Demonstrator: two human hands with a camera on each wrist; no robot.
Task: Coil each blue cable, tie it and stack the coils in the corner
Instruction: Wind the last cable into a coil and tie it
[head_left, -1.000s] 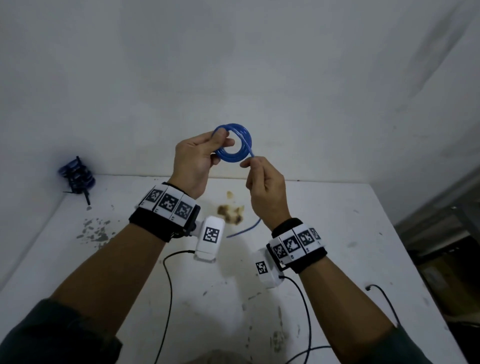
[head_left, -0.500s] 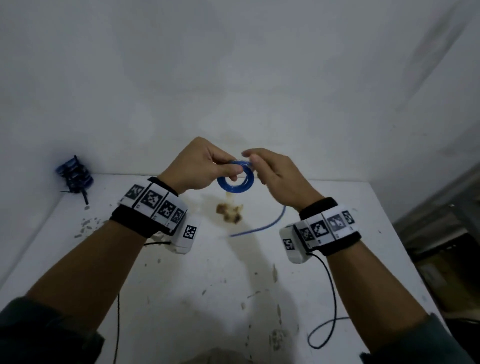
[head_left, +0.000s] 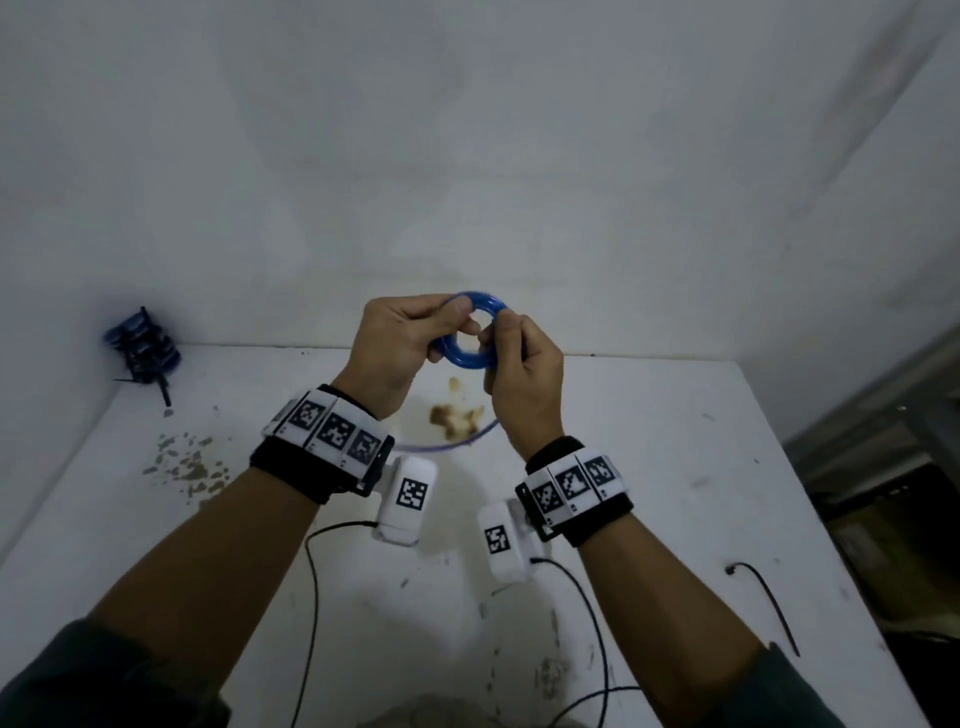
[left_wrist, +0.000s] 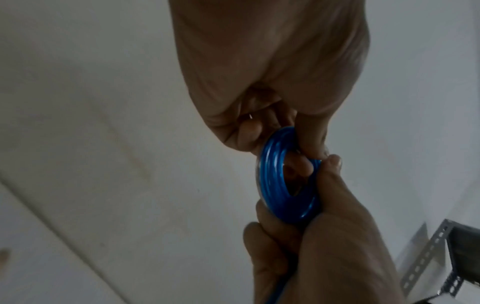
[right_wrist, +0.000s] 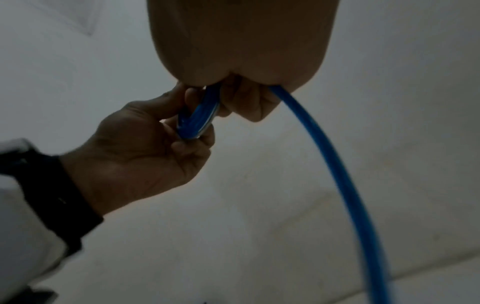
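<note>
A small blue cable coil (head_left: 467, 356) of several turns is held in the air above the white table (head_left: 649, 467). My left hand (head_left: 415, 340) pinches its left side, thumb through the ring; the coil (left_wrist: 285, 185) shows edge-on in the left wrist view. My right hand (head_left: 519, 364) grips the coil's right side and the loose cable tail (right_wrist: 345, 185), which hangs from the fist down to the tabletop (head_left: 447, 446). A stack of tied blue coils (head_left: 143, 345) sits in the far left corner of the table.
A brown stain (head_left: 457, 418) marks the table under the hands, with paint chips (head_left: 187, 467) at left. A black cable tie (head_left: 769, 597) lies near the right edge. Black sensor wires (head_left: 311, 597) trail from my wrists. Metal shelving (head_left: 883, 441) stands to the right.
Both hands have risen and drawn together, turning the coil from nearly flat to more upright. The hanging tail has become shorter and swung left under the hands.
</note>
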